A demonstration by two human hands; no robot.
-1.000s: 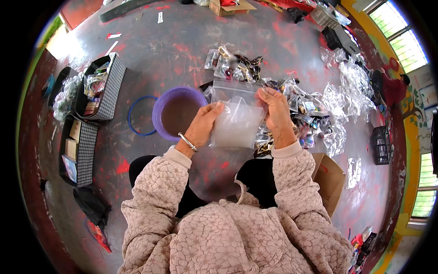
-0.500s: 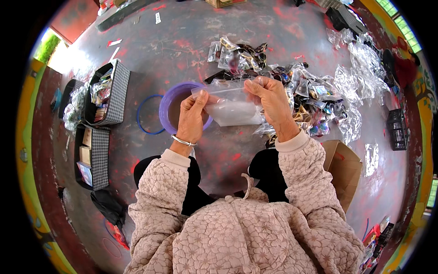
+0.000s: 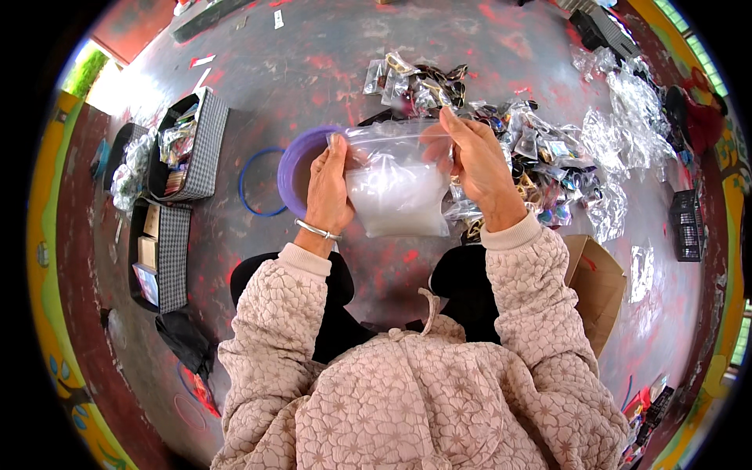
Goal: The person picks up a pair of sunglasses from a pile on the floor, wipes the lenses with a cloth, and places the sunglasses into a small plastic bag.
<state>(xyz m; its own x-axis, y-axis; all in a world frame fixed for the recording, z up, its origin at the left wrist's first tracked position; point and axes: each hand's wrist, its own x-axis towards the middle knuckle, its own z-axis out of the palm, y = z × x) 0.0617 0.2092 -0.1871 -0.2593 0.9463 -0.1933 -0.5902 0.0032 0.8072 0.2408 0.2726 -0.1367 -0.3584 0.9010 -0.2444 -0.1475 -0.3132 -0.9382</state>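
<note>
Between my two hands hangs a clear zip-seal plastic bag [image 3: 398, 196] with a whitish content in its lower part; what that is cannot be made out. My left hand [image 3: 329, 184] grips the bag's left edge, thumb up at the top corner. On the opposite side my right hand [image 3: 482, 164] holds the right edge, some of its fingers showing through the film. Behind my left hand stands a purple tub [image 3: 291, 174], partly covered by the hand and bag. Just beyond my right hand spreads a pile of sunglasses in small clear bags [image 3: 540, 145].
Crumpled clear plastic [image 3: 627, 117] lies right of the pile. Checked storage boxes [image 3: 205, 149] with packets and cartons stand at the left, near a blue hoop [image 3: 244, 184]. By my right arm is an open cardboard box [image 3: 599, 290]; a black crate [image 3: 687, 227] sits farther right.
The bag has tipped from nearly flat to hanging more upright, its filled part now facing me. Both hands have turned with it, and my right hand has shifted slightly right.
</note>
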